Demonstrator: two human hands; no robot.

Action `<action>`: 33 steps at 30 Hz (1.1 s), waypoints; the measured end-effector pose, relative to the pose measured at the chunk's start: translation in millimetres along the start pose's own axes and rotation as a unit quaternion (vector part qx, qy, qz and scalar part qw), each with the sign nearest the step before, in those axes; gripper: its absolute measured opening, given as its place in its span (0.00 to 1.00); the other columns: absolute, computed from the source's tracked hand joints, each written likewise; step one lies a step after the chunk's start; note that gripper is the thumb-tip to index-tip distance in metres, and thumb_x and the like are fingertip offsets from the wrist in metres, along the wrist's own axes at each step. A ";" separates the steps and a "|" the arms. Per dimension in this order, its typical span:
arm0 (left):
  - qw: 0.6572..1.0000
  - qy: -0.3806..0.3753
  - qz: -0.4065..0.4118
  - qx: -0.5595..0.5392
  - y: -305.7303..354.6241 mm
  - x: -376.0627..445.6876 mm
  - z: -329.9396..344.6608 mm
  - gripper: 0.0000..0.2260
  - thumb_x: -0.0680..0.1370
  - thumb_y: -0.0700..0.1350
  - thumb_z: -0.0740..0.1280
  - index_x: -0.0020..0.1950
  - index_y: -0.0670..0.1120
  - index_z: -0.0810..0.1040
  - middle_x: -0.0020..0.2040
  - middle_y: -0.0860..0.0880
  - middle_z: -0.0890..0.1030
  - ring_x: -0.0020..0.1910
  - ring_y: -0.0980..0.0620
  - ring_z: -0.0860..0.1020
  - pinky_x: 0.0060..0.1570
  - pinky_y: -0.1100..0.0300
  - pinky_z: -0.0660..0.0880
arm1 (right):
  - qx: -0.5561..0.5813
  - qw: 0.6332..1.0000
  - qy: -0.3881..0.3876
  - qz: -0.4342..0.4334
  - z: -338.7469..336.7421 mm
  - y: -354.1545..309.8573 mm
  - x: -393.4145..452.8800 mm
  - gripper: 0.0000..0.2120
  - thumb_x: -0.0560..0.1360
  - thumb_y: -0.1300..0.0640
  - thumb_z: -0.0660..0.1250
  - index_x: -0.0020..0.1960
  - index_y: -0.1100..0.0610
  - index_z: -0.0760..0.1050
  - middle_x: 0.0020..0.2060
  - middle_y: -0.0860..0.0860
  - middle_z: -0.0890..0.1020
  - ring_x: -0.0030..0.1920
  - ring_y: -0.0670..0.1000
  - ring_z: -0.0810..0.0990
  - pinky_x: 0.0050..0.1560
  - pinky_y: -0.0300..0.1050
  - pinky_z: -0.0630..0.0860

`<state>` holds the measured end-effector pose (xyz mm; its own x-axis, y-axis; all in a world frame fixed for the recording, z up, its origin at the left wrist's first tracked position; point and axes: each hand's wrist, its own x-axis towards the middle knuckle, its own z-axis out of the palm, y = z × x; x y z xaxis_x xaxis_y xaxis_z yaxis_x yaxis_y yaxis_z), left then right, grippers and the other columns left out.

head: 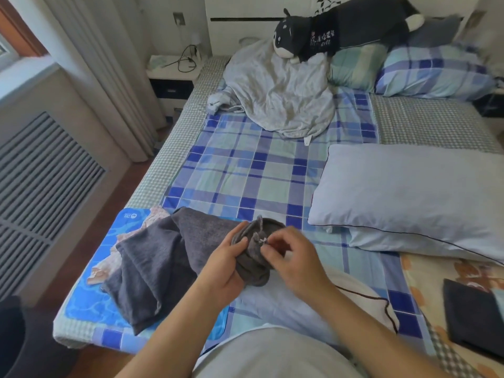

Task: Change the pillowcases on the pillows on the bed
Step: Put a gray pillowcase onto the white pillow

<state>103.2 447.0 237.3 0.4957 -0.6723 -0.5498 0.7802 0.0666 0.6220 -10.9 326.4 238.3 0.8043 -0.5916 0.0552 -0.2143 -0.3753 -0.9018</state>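
Nearest the camera, the person's pale shirt fills the bottom edge, and both bare forearms reach forward over the bed. Between the arms lies a pale pillow with dark piping, partly hidden by the right forearm. The left hand curls its fingers around a bunched end of a dark grey pillowcase, gripping it from below and beside. The right hand pinches a small spot on the same bunched cloth, where a tiny pale bit shows at the fingertips; what that bit is cannot be told. The rest of the grey pillowcase trails to the left, lying crumpled over a bright blue mat and a pinkish patterned cloth at the bed's near left corner. At the right edge, a folded dark cloth rests on an orange-patterned blanket.

Farther out, a bare pale pillow lies on the blue plaid sheet at the right, apart from the hands. Beyond it, a rumpled grey-white cover is heaped near the head of the bed. A dark plush animal lies across the top of that heap and of a greenish plaid pillow, with a blue plaid pillow just beside it to the right. To the left of the headboard, a white nightstand carries a tangle of black cable. A curtain and a slatted radiator cover line the left wall.
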 end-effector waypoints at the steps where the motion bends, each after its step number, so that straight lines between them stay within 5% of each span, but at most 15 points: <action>1: 1.000 0.005 -0.004 0.001 -1.8 1.9 3.1 0.17 0.85 0.39 0.57 0.72 0.47 0.74 0.65 0.35 0.79 0.63 0.38 0.80 0.59 0.44 0.78 | -0.027 0.999 -0.023 0.013 1.4 4.3 -7.0 0.07 0.76 0.58 0.71 0.45 0.47 0.75 0.42 0.43 0.80 0.45 0.43 0.79 0.46 0.35 0.77; 5: 0.999 0.007 -0.036 0.011 -12.1 11.3 16.5 0.17 0.85 0.40 0.55 0.71 0.50 0.76 0.64 0.39 0.81 0.62 0.39 0.80 0.61 0.43 0.76 | -0.025 0.998 0.024 0.061 0.5 24.7 -20.2 0.09 0.76 0.62 0.70 0.44 0.49 0.76 0.41 0.43 0.81 0.43 0.42 0.80 0.45 0.36 0.78; 9: 0.998 0.020 -0.053 0.019 -16.2 28.2 26.3 0.17 0.86 0.42 0.54 0.70 0.51 0.77 0.64 0.40 0.81 0.62 0.40 0.81 0.61 0.43 0.76 | -0.086 0.990 0.096 0.058 -23.0 46.2 -37.0 0.13 0.73 0.63 0.73 0.52 0.50 0.75 0.49 0.43 0.77 0.52 0.46 0.75 0.54 0.38 0.73; 12: 0.997 0.012 -0.068 0.045 -20.1 36.9 30.7 0.17 0.87 0.43 0.52 0.69 0.50 0.77 0.62 0.40 0.82 0.58 0.41 0.83 0.62 0.42 0.76 | -0.269 0.916 0.238 0.180 -67.4 87.9 -70.1 0.20 0.70 0.63 0.73 0.60 0.54 0.75 0.61 0.52 0.74 0.64 0.57 0.69 0.64 0.54 0.70; 15: 0.996 -0.018 -0.067 0.056 -26.2 39.9 34.5 0.17 0.87 0.43 0.53 0.69 0.49 0.77 0.64 0.40 0.81 0.61 0.40 0.81 0.67 0.41 0.73 | -0.253 0.870 0.193 0.376 -111.1 137.2 -107.4 0.27 0.67 0.60 0.73 0.65 0.58 0.73 0.65 0.60 0.75 0.67 0.64 0.70 0.68 0.59 0.66; 17: 0.997 -0.031 -0.059 0.046 -30.3 39.9 38.6 0.16 0.87 0.43 0.54 0.71 0.49 0.76 0.65 0.40 0.81 0.62 0.41 0.80 0.66 0.43 0.73 | -0.126 0.891 0.121 0.419 -119.9 153.2 -117.3 0.14 0.74 0.56 0.70 0.59 0.51 0.76 0.57 0.54 0.80 0.62 0.61 0.76 0.62 0.56 0.73; 21: 0.986 -0.117 -0.037 0.115 -27.7 33.4 44.0 0.19 0.83 0.40 0.62 0.73 0.53 0.73 0.64 0.41 0.80 0.53 0.44 0.77 0.45 0.53 0.67 | 0.010 0.929 0.198 0.313 -100.8 133.7 -109.4 0.15 0.83 0.55 0.60 0.69 0.48 0.73 0.64 0.45 0.76 0.67 0.48 0.72 0.68 0.45 0.69; 23: 0.976 -0.125 -0.018 0.178 -24.0 28.4 43.8 0.24 0.81 0.34 0.65 0.74 0.54 0.72 0.68 0.43 0.79 0.60 0.43 0.78 0.48 0.52 0.69 | 0.051 0.945 0.205 0.250 -88.9 101.4 -89.7 0.11 0.84 0.59 0.58 0.58 0.50 0.78 0.53 0.47 0.82 0.54 0.48 0.79 0.52 0.36 0.73; 25: 0.971 -0.110 0.019 0.214 -18.2 20.6 46.0 0.27 0.79 0.29 0.63 0.75 0.51 0.72 0.69 0.47 0.79 0.67 0.46 0.77 0.62 0.50 0.73 | 0.057 0.967 0.169 0.182 -75.2 59.1 -68.5 0.10 0.84 0.58 0.58 0.50 0.50 0.77 0.43 0.48 0.82 0.45 0.47 0.80 0.44 0.37 0.72; 29: 0.968 -0.052 0.089 0.227 6.9 -3.8 49.7 0.25 0.79 0.27 0.61 0.71 0.49 0.75 0.64 0.49 0.82 0.64 0.50 0.80 0.62 0.55 0.77 | 0.047 0.993 0.098 0.047 -54.4 13.1 -34.7 0.11 0.82 0.58 0.60 0.54 0.47 0.80 0.44 0.41 0.83 0.48 0.39 0.79 0.48 0.28 0.70; 33: 0.966 -0.034 0.121 0.225 22.7 -38.1 49.4 0.23 0.80 0.28 0.60 0.69 0.49 0.76 0.63 0.48 0.82 0.64 0.50 0.80 0.62 0.54 0.76 | -0.062 0.992 0.050 -0.095 -38.7 5.5 -22.7 0.09 0.77 0.50 0.61 0.52 0.47 0.78 0.42 0.43 0.79 0.44 0.45 0.75 0.47 0.41 0.70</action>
<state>83.1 437.6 299.9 0.6049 -0.7252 -0.3290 0.3917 -0.0887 0.9158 -51.8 310.2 248.7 0.7796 -0.5665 0.2671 -0.1352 -0.5687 -0.8114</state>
